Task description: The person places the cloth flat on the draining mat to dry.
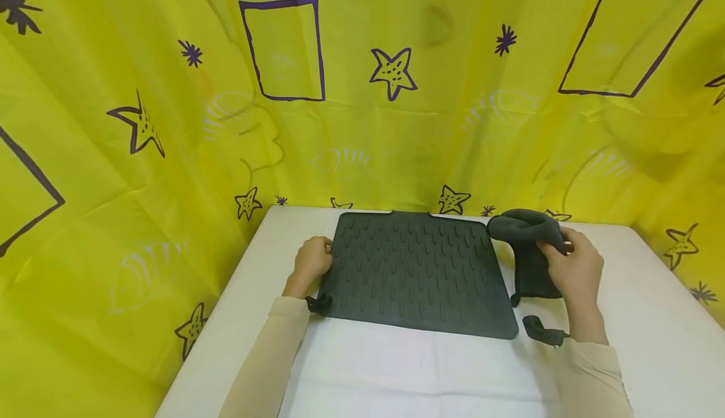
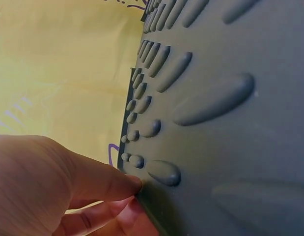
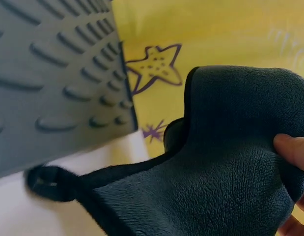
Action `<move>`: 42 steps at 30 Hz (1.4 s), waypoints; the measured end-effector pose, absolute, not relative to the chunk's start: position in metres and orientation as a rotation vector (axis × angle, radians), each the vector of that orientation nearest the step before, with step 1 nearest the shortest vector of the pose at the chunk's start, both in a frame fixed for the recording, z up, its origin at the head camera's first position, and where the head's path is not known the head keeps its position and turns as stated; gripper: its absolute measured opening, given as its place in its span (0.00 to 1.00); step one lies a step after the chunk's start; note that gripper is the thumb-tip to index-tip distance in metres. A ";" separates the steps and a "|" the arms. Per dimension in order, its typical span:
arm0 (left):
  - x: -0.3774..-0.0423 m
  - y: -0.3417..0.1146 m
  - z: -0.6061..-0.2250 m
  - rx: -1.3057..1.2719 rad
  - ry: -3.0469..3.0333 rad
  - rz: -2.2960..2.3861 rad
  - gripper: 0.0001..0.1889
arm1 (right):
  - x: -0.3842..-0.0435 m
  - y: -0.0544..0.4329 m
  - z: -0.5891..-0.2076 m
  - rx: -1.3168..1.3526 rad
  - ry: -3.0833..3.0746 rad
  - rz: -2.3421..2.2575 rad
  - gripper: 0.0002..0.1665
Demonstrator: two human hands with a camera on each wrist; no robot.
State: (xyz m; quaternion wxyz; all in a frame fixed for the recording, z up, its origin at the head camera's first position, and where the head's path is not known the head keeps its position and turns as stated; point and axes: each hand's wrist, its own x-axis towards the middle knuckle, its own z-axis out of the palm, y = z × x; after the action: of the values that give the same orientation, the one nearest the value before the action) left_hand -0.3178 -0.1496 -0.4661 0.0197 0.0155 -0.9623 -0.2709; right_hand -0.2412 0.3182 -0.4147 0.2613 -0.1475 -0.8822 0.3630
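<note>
My left hand [image 1: 313, 259] pinches the left edge of a dark grey ribbed mat [image 1: 419, 273], thumb on its upper face and fingers beneath, as the left wrist view shows. Rows of long raised bumps [image 2: 215, 101] cover the mat. On the right, my right hand [image 1: 578, 267] grips a dark grey fleecy cloth [image 3: 230, 142] between thumb and fingers. The upper part of this cloth folds over on itself, while the lower part hangs down beside the mat's right edge. Black binding runs along the cloth's border, with a hanging loop [image 3: 51, 183] at one corner.
Under the mat is a table with a white cover [image 1: 396, 374]. A yellow curtain [image 1: 362, 128] printed with stars, fish and frames hangs behind and along the left side. Black wrist straps [image 1: 544, 332] sit at both sleeves.
</note>
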 end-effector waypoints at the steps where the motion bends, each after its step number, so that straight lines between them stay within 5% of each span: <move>1: -0.317 -0.150 -0.466 0.052 -2.987 -0.842 0.20 | -0.241 0.316 -0.413 -0.400 -2.381 0.984 0.26; 16: -0.318 -0.151 -0.466 0.068 -2.997 -0.833 0.19 | -0.235 0.276 -0.388 -0.256 -2.175 1.029 0.21; 42: -0.318 -0.153 -0.468 0.007 -2.968 -0.864 0.20 | -0.242 0.232 -0.401 0.005 -2.180 1.084 0.18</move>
State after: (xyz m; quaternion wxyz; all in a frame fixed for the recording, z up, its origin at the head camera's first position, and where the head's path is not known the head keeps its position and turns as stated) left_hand -0.3183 -0.1533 -0.4685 0.0253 0.0022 -0.9598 -0.2796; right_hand -0.2422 0.2324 -0.4006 0.3462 0.0018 -0.8400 0.4179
